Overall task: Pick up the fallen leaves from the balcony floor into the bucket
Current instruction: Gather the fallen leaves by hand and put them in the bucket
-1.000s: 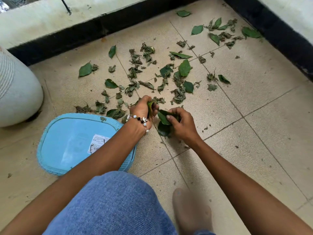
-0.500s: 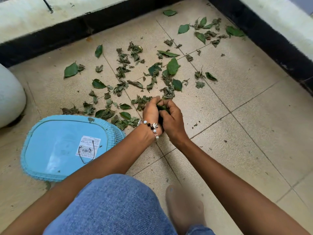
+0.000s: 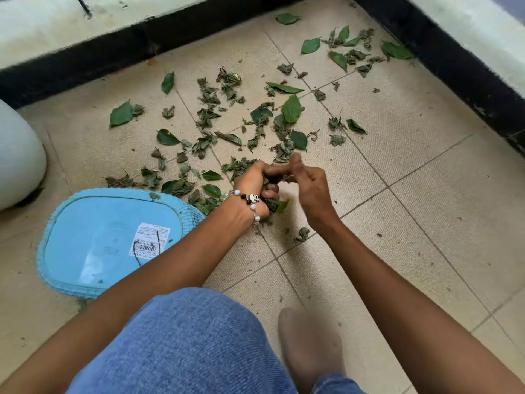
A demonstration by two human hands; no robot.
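Green and dried leaves (image 3: pixel 291 109) lie scattered over the beige tiled floor ahead of me, with a further cluster (image 3: pixel 349 49) near the far right corner. My left hand (image 3: pixel 252 183), with a bead bracelet on the wrist, grips a bunch of leaves (image 3: pixel 274 204) just above the floor. Right beside it, my right hand (image 3: pixel 309 186) hovers with thumb up and fingers loosely bent toward the bunch; I see nothing in it. The light blue bucket (image 3: pixel 42 251) stands at the left under my left forearm, with a barcode label on its inner bottom.
A white rounded pot (image 3: pixel 17 155) stands at the far left. Black skirting (image 3: pixel 113 52) runs along the back wall and the right wall. My jeans-clad knee (image 3: pixel 184 345) and bare foot (image 3: pixel 309 345) fill the near floor.
My right hand has let go of its leaves into my left hand's bunch and drawn slightly apart from it. The view has shifted a little.
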